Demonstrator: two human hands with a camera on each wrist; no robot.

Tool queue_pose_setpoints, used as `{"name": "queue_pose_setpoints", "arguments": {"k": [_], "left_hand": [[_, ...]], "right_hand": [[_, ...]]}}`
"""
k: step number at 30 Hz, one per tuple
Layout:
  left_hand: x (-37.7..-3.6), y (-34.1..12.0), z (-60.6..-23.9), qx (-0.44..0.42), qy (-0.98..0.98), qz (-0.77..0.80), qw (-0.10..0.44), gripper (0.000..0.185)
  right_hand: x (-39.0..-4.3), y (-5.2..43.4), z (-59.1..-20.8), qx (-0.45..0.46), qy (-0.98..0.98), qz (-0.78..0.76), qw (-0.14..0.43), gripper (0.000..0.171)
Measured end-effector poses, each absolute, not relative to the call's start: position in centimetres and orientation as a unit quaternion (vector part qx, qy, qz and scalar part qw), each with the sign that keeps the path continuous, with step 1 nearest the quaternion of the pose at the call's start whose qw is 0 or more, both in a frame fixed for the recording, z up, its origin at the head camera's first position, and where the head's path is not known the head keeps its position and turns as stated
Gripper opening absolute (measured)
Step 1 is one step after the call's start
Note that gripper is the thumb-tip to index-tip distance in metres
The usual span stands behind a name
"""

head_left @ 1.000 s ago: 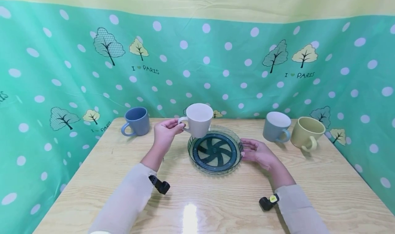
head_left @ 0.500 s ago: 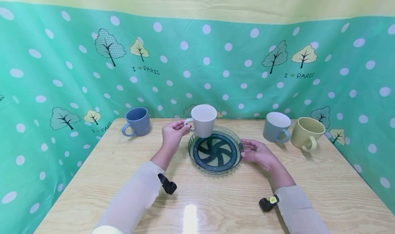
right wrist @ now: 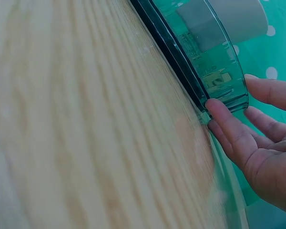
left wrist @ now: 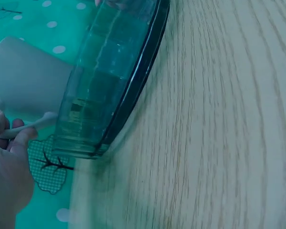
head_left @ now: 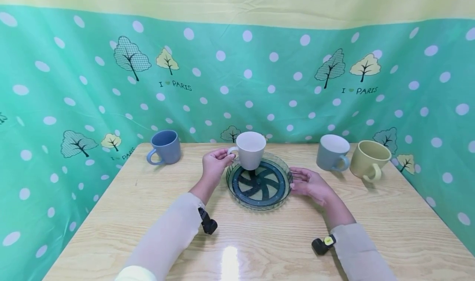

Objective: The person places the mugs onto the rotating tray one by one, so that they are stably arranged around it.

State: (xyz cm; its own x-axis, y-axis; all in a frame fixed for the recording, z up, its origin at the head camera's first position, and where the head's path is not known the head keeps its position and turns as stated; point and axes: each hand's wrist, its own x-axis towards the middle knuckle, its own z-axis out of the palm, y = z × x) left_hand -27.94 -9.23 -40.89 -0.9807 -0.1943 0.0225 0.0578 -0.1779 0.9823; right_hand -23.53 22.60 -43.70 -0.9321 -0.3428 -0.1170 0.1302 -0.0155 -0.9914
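A white mug (head_left: 250,150) is held by its handle in the left hand (head_left: 214,165), the fingers and thumb pinched round the loop, as is seen from the left wrist as well. The mug is kept upright over the far left part of a clear green round dish (head_left: 283,190) with a dark spoked insert, which lies on the wooden desk (head_left: 259,240); whether the mug's base touches the insert cannot be told. The right hand (head_left: 309,184) is laid against the dish's right rim with its fingers nearly straight, the fingertips (right wrist: 214,106) touching the wall of the dish and nothing being gripped. A blue mug (head_left: 164,147) is seen at the desk's far left, and a grey-blue mug (head_left: 332,152) and a pale yellow mug (head_left: 368,159) stand side by side at the far right, well apart from the dish.
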Motion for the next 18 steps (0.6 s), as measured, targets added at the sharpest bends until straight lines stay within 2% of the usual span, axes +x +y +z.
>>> {"name": "queue_pose_setpoints", "arguments": {"k": [18], "left_hand": [[-28.4, -9.2, -42.0, 0.061, -0.637, -0.766, 0.063, 0.025]], "right_hand": [[-23.3, 22.6, -43.6, -0.078, 0.681, -0.708, 0.168, 0.072]]}}
